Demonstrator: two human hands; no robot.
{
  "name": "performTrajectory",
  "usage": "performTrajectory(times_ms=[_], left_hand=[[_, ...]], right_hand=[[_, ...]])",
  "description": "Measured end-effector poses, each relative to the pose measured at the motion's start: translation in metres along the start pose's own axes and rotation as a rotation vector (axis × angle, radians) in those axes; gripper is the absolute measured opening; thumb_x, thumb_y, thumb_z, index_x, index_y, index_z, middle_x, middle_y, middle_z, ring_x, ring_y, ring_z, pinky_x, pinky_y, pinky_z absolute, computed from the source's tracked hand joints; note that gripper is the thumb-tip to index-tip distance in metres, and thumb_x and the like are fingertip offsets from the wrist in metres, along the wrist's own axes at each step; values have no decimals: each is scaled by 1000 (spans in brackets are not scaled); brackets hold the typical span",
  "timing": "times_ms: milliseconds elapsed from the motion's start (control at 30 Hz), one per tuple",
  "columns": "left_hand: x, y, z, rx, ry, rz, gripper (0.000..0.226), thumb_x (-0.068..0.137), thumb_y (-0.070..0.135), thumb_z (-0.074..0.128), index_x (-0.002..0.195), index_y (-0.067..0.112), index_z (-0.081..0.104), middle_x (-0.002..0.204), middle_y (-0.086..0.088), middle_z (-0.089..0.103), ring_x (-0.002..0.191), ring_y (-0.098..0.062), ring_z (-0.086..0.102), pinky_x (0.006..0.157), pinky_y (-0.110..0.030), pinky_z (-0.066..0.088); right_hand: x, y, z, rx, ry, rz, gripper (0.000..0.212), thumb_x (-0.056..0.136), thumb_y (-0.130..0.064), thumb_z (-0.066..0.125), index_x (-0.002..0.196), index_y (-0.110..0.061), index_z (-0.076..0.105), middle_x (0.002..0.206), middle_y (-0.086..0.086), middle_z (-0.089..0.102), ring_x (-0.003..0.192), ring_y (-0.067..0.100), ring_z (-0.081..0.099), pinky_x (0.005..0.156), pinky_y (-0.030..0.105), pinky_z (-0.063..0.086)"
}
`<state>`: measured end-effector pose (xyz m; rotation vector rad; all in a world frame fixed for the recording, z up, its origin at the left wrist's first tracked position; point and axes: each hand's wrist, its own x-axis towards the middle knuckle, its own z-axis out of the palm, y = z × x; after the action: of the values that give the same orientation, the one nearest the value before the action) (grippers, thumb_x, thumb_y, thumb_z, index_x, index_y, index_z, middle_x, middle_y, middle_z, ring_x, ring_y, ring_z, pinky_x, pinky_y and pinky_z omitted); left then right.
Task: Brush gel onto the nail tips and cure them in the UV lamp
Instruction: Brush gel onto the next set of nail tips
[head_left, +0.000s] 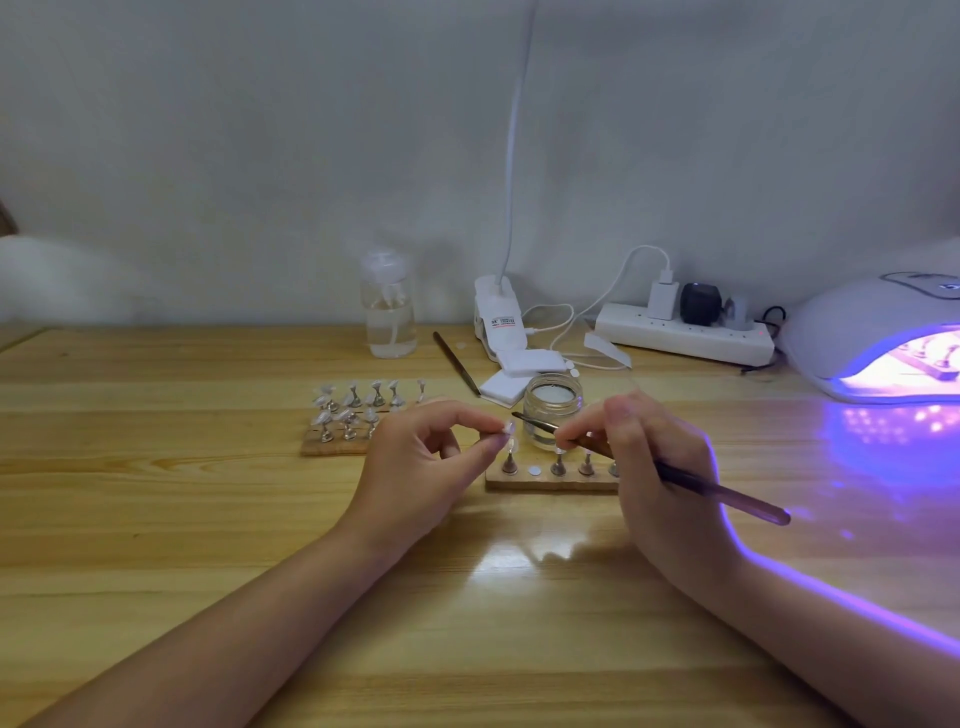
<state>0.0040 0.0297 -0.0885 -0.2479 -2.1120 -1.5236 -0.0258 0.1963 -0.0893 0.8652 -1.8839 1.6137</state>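
Note:
My left hand (423, 457) pinches a small clear nail tip (508, 429) between thumb and forefinger, lifted just above a wooden holder strip (545, 482). That strip carries several metal stands, some with tips, and one bare magnet spot (534, 471). My right hand (652, 462) grips a dark brush (727, 493); its bristle end (517, 415) points at the held tip, close to it. A small open glass gel jar (552, 408) stands right behind. At the far right the white UV lamp (872, 343) glows purple with a holder strip inside.
A second wooden holder (332, 444) with several tipped stands lies to the left. Behind are a clear pump bottle (388, 306), a spare brush (457, 364), white pads (530, 364), a clip lamp base (497, 317), cables and a power strip (680, 338) near the wall.

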Motion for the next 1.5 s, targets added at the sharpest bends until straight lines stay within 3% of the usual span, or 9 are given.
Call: performTrajectory(times_ms=[333,500,667,800,933,1133,1367,1500], left_hand=[[1,1,1,-1,7,0,18,71,1,74,70,19,70,74,5,64,47,-2,39,48,-9,33],[1,2,1,19,1,7,19,70,0,73,70,18,70,73,7,62,47,-3,40,49,-8,33],[1,2,1,30,1,5,21,70,-1,73,71,20,70,75,6,63,47,-3,41,50,-8,34],[1,1,1,35,8,9,22,70,0,74,70,22,70,74,6,63,47,-3,40,50,-8,34],[1,1,1,34,6,4,21,70,0,74,70,22,70,75,6,62,45,-4,40,50,-8,34],[1,1,1,45,14,-8,21,70,1,74,69,22,70,75,6,63,46,-4,40,50,-10,35],[1,0,1,47,15,-9,23,70,2,75,69,25,71,72,9,64,47,-5,39,51,-10,35],[1,-1,1,26,12,-33,23,70,2,75,69,25,72,68,13,65,48,-7,37,49,-10,32]], right_hand=[[-2,-2,-2,113,-33,28,41,89,-31,34,62,-18,63,60,5,62,62,16,57,64,23,42],[-1,1,0,37,-34,66,37,88,-36,36,70,-22,64,71,-5,64,72,5,61,69,15,46],[-2,-1,0,24,-74,27,37,89,-32,35,67,-22,64,66,-2,64,67,8,59,66,19,44],[-3,-3,-1,33,-102,-15,46,90,-29,33,61,-12,64,61,-10,59,62,5,56,65,18,40],[-3,-3,-1,66,-73,36,41,89,-33,33,64,-19,63,61,-1,61,64,11,59,66,21,43],[-3,-2,1,-30,-96,34,37,89,-33,35,71,-18,64,70,-5,63,66,-1,56,62,6,39],[-3,-1,-1,68,-89,30,42,89,-32,34,63,-16,63,61,1,61,62,10,58,63,17,42],[-2,-1,-2,75,-55,55,39,88,-32,35,64,-18,62,61,1,60,62,5,57,61,12,40]])
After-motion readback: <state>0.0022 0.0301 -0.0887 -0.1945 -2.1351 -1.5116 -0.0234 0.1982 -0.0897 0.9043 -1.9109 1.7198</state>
